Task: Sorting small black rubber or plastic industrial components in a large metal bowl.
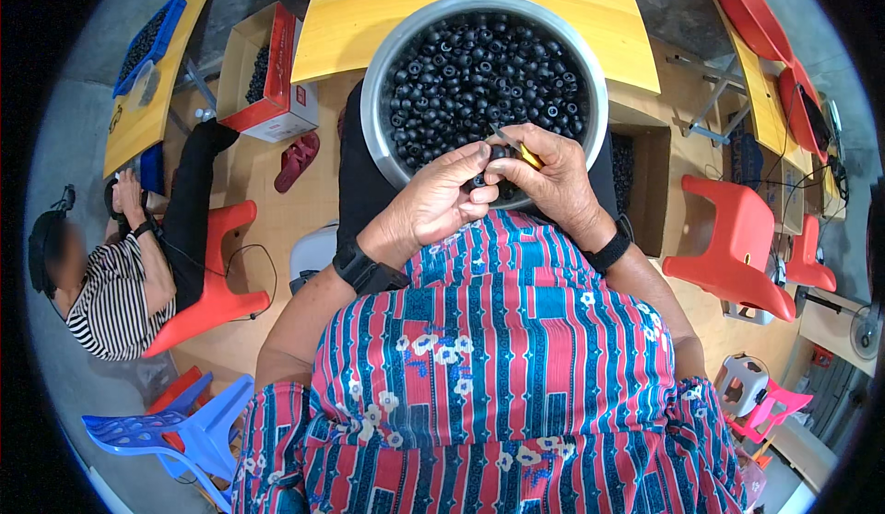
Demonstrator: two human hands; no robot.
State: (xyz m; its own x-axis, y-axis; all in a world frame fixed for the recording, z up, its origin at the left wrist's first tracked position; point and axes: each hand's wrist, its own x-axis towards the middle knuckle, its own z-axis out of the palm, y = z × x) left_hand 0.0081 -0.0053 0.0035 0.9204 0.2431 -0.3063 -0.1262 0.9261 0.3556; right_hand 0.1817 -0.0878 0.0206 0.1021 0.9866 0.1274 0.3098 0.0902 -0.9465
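Observation:
A wide metal basin rests at my lap, filled with small black round parts, many with a hole in one end. Over its near edge my two hands meet. My left hand has its fingers closed around one small black part. Pinched in my right hand is a small blade tool with a yellow handle, its thin tip pointing up and left. The fingers partly cover both the part and the tool, so where the blade touches cannot be seen.
A yellow table stands beyond the basin. To the left are a cardboard box and a seated person on a red chair. Under the table's right side sits another box of black parts. A red stool stands at the right.

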